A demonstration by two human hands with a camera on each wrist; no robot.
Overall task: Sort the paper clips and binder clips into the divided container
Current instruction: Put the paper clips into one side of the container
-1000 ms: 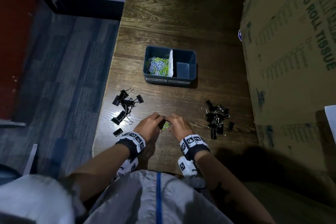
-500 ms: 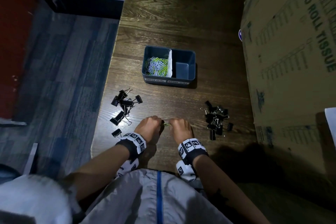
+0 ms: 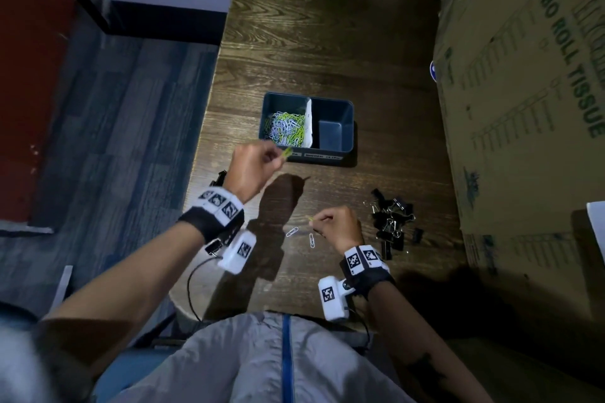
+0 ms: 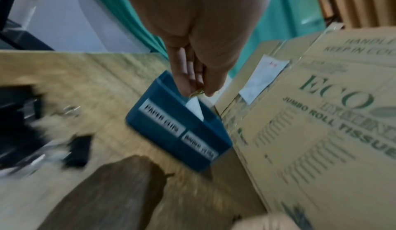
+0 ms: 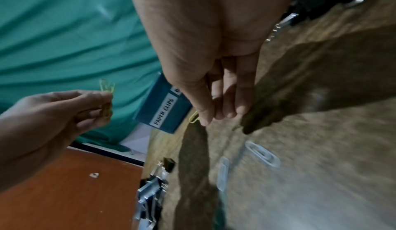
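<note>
A blue divided container [image 3: 347, 127] stands mid-table; its left compartment holds several green and white paper clips [image 3: 288, 129], its right one looks bare. My left hand [image 3: 253, 167] is raised just in front of the container's left end and pinches green paper clips [image 3: 287, 153] [image 5: 106, 86]. My right hand [image 3: 337, 226] stays low over the table, pinching a yellow-green paper clip [image 5: 194, 118]. Two white paper clips [image 3: 292, 232] [image 3: 312, 240] lie on the wood beside it. A pile of black binder clips [image 3: 393, 219] sits to its right.
A tall cardboard box [image 3: 523, 108] printed "Jumbo Roll Tissue" walls off the right side. The table's left edge [image 3: 209, 114] drops to grey floor. A second heap of binder clips [image 4: 32, 132] lies at the left, mostly hidden under my left wrist in the head view.
My hands, which were together at the near table edge, have parted. The left hand rose and travelled forward to the container with green clips; the right hand stayed low.
</note>
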